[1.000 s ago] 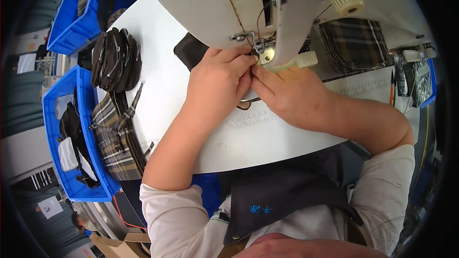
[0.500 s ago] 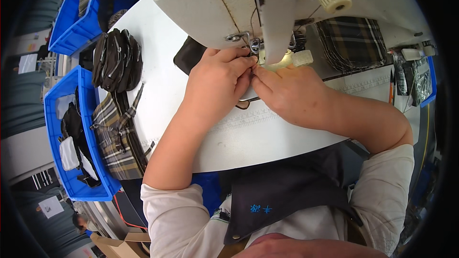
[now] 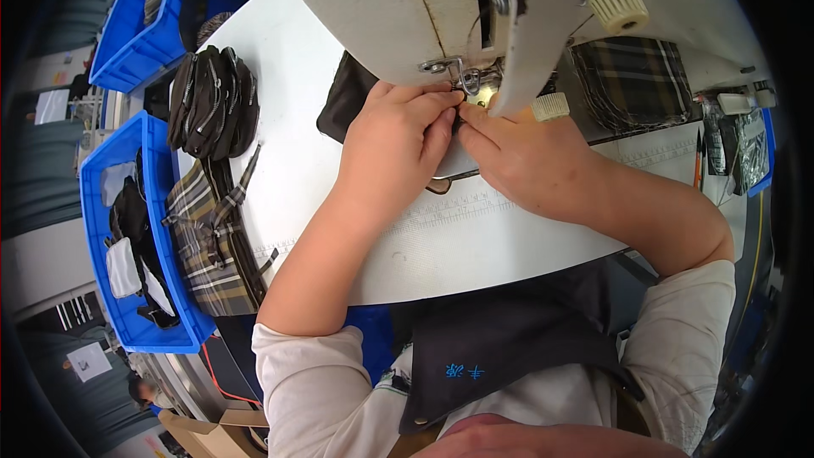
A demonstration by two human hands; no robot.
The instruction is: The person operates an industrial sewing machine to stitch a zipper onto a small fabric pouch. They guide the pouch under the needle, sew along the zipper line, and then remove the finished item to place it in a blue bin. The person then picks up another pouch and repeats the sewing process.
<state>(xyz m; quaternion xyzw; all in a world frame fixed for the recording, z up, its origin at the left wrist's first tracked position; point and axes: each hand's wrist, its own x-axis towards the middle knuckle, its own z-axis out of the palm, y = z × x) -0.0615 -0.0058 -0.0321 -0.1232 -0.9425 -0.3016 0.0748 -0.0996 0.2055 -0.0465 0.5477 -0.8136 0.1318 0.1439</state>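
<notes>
At the sewing machine point(image 3: 381, 13), my left hand point(image 3: 392, 140) and my right hand point(image 3: 530, 165) meet just in front of the presser foot area point(image 3: 482, 80). Their thumbs and fingertips are pinched close together on a dark fabric piece point(image 3: 346, 100). One part of that fabric sticks out to the left behind my left hand, and a small brown-edged bit point(image 3: 438, 187) shows below my fingers. My hands cover most of the piece, so the exact spot at the needle is hidden.
On the white table point(image 3: 407, 263), stacked dark zippered pouches point(image 3: 214, 106) and plaid fabric pieces point(image 3: 216, 246) lie at left. More plaid panels point(image 3: 632, 80) lie at right, near an orange pen point(image 3: 699, 161). Blue bins point(image 3: 93, 195) line the left side.
The view has shifted slightly, so the machine head appears farther right. Both hands remain pinched at the presser foot; no clear movement of the fabric shows.
</notes>
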